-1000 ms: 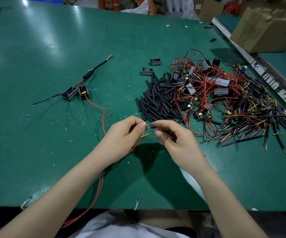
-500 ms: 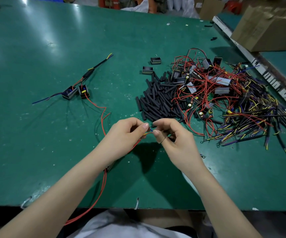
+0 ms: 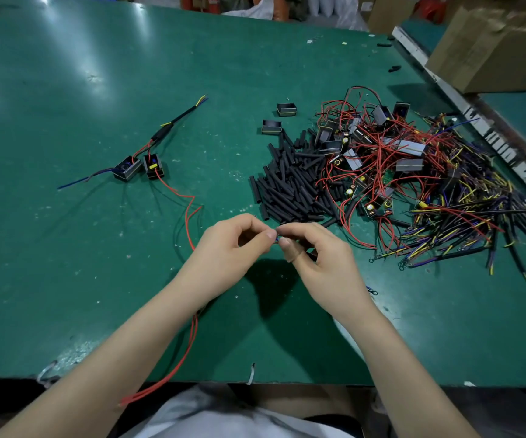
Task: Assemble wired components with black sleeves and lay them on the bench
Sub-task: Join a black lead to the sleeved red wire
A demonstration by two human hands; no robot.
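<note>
Left hand [image 3: 223, 248] and right hand [image 3: 315, 257] pinched wire ends, sleeving; one finished assembly [image 3: 147, 153] up-left; sleeve pile [image 3: 290, 188] beyond, unused.

Green bench [image 3: 97, 248]; black sleeves [image 3: 290, 188]; red wires [image 3: 378, 159]; brown box [image 3: 489, 49].

Your left hand [image 3: 226, 248] and right hand [image 3: 315, 257] meet fingertip to fingertip, hiding whatever you pinch there. The thin red wires [image 3: 173, 371] vanish under your left forearm. The brown cardboard box [image 3: 489, 49], far right, is cut off by the edge.
</note>
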